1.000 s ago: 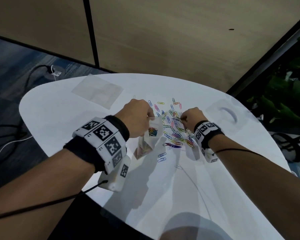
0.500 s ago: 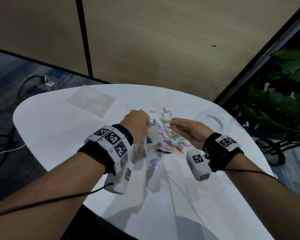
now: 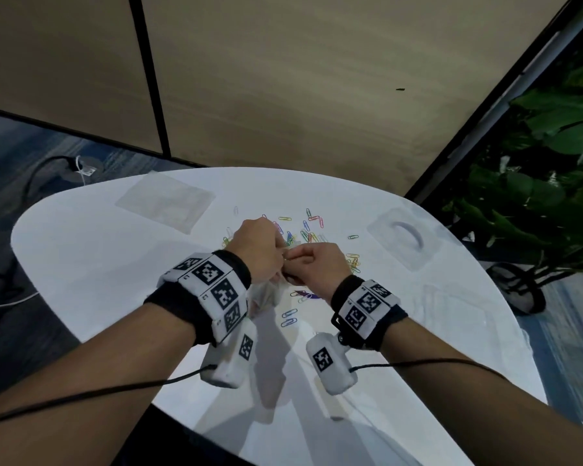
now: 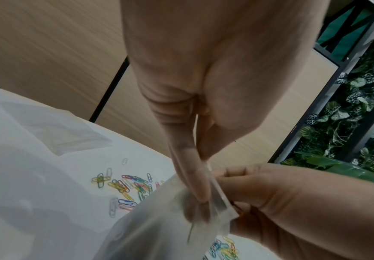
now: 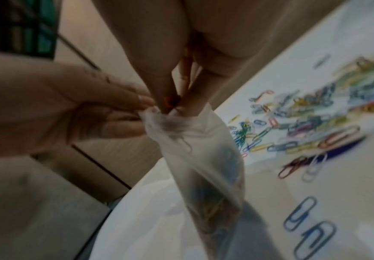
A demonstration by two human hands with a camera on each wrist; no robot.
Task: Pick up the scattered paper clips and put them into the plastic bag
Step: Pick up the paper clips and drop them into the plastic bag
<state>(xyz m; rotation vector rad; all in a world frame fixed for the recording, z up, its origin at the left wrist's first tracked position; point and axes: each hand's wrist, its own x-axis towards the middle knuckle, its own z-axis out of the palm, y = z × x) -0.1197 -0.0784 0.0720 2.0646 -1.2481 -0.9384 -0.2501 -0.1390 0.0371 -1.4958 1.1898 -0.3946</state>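
Observation:
My left hand [image 3: 273, 250] pinches the rim of a clear plastic bag [image 3: 266, 294] and holds it upright over the white table [image 3: 115, 280]. The bag [image 5: 203, 158] has several coloured clips inside. My right hand [image 3: 295, 260] meets the left one at the bag's mouth. Its fingertips [image 5: 168, 95] pinch an orange paper clip [image 5: 170, 103] right at the opening. The left thumb [image 4: 192, 176] presses the bag's rim [image 4: 217, 198]. Many coloured paper clips [image 3: 312, 230] lie scattered beyond the hands, and two blue ones [image 3: 288, 317] lie nearer me.
A second flat clear bag [image 3: 164, 201] lies at the table's far left. A clear pouch with a handle shape [image 3: 403, 237] lies at the right. Leafy plants [image 3: 535, 196] stand past the right edge, a wood-panel wall [image 3: 317, 95] behind.
My right hand left the clip pile and came left to the bag's mouth, fingers now curled on a clip. The left hand kept hold of the bag.

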